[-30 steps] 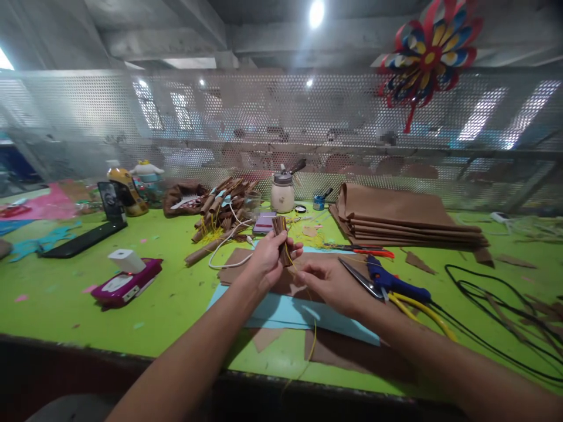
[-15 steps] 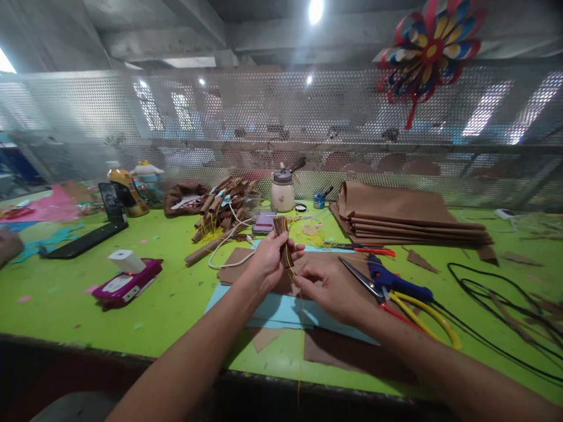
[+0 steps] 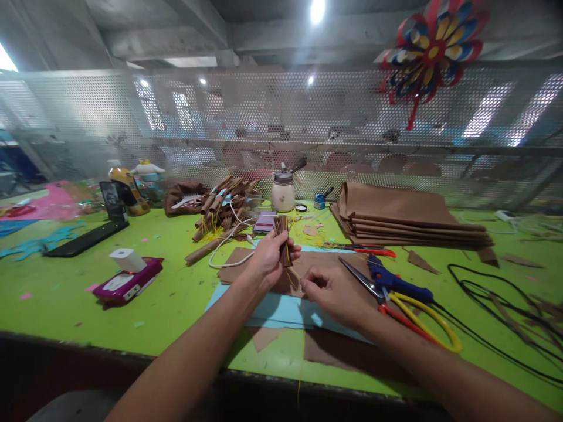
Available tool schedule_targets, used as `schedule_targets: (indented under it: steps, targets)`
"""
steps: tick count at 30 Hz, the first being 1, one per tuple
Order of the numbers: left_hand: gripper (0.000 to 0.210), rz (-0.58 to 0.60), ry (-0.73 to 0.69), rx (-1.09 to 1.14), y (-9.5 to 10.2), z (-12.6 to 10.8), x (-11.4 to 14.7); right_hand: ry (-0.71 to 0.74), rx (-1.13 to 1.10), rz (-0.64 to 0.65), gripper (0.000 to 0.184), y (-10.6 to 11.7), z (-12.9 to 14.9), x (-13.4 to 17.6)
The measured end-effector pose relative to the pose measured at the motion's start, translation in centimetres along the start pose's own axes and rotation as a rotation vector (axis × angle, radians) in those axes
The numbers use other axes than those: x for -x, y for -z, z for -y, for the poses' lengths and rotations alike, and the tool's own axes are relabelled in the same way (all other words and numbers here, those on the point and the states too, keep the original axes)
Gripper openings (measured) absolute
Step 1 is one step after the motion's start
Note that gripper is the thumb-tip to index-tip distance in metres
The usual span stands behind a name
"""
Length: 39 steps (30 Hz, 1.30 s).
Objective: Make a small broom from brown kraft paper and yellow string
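My left hand point(image 3: 270, 255) is closed around a folded bundle of brown paper point(image 3: 281, 225), held upright above the table. A thin yellow string point(image 3: 294, 275) runs from the bundle to my right hand point(image 3: 323, 287), whose thumb and forefinger pinch it. The string's loose end hangs down past the table's front edge. Under my hands lie light blue sheets point(image 3: 272, 310) and brown paper pieces point(image 3: 237, 265). Right beside my right hand are large scissors point(image 3: 387, 305) with red and yellow handles, and a blue glue gun point(image 3: 400, 284).
Behind my left hand lies a pile of brown paper rolls point(image 3: 220, 205) with yellow strings. A folded brown stack point(image 3: 413, 220) is at the back right. A black cable point(image 3: 484, 293) loops on the right. A purple device point(image 3: 127, 284) and a phone on a stand point(image 3: 112, 205) are left.
My right hand has moved slightly right, away from the bundle, drawing the string out. A person's hand at the far left edge has gone out of view.
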<state>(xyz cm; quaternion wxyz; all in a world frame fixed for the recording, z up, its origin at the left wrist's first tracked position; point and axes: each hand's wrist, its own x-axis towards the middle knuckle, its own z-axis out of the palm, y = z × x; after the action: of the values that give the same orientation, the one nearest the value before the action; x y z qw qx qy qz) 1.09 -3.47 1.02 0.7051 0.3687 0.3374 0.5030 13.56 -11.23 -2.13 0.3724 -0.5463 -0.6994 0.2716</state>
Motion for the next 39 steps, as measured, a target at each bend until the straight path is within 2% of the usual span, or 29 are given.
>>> schedule_targets:
  steps: [5, 10, 16, 21, 26, 28, 30, 32, 33, 34, 36, 37, 39]
  targets:
    - [0.009, 0.019, -0.039, 0.028, -0.1, 0.3, -0.1, 0.042, -0.120, 0.052, 0.019, -0.1, -0.2, 0.3]
    - [0.008, 0.024, -0.030, 0.036, -0.2, 0.2, 0.1, 0.048, -0.114, 0.055, 0.019, -0.1, -0.4, 0.2]
    - [0.006, 0.072, 0.017, 0.037, 0.1, 0.2, 0.0, 0.003, 0.006, 0.021, 0.021, -0.2, -0.8, -0.1]
    - [0.009, 0.137, 0.043, 0.034, 0.4, 0.0, 0.0, -0.006, 0.217, 0.009, 0.021, 0.1, -0.3, -0.1]
    - [0.014, 0.256, 0.058, -0.036, 0.5, -0.5, 0.4, 0.076, 0.342, 0.119, 0.028, 1.5, -0.9, -0.3]
    - [0.016, 0.281, 0.052, -0.103, 0.3, -0.6, 0.6, 0.071, 0.357, 0.035, 0.036, 3.0, -1.1, -0.7]
    - [0.019, 0.318, 0.053, -0.158, 0.1, -0.7, 0.9, 0.040, 0.298, -0.188, 0.035, 5.0, -0.9, -1.5]
    - [0.020, 0.383, 0.077, -0.186, -0.2, -0.6, 1.2, 0.023, 0.117, -0.385, 0.021, 6.8, -0.4, -2.4]
    - [0.020, 0.415, 0.094, -0.192, -0.3, -0.7, 1.5, 0.020, -0.002, -0.416, 0.022, 7.5, -0.1, -3.0]
    - [0.020, 0.441, 0.114, -0.195, -0.5, -0.7, 1.7, 0.016, -0.118, -0.391, 0.034, 7.9, 0.0, -3.5]
    - [0.021, 0.484, 0.150, -0.195, -0.7, -0.8, 2.1, -0.002, -0.266, -0.179, 0.055, 8.3, 0.0, -4.5]
    - [0.022, 0.502, 0.164, -0.193, -0.8, -0.9, 2.3, -0.009, -0.278, -0.050, 0.055, 8.2, -0.2, -4.9]
    - [0.022, 0.539, 0.183, -0.177, -0.7, -1.1, 2.5, -0.011, -0.224, 0.124, 0.040, 8.1, -0.8, -5.6]
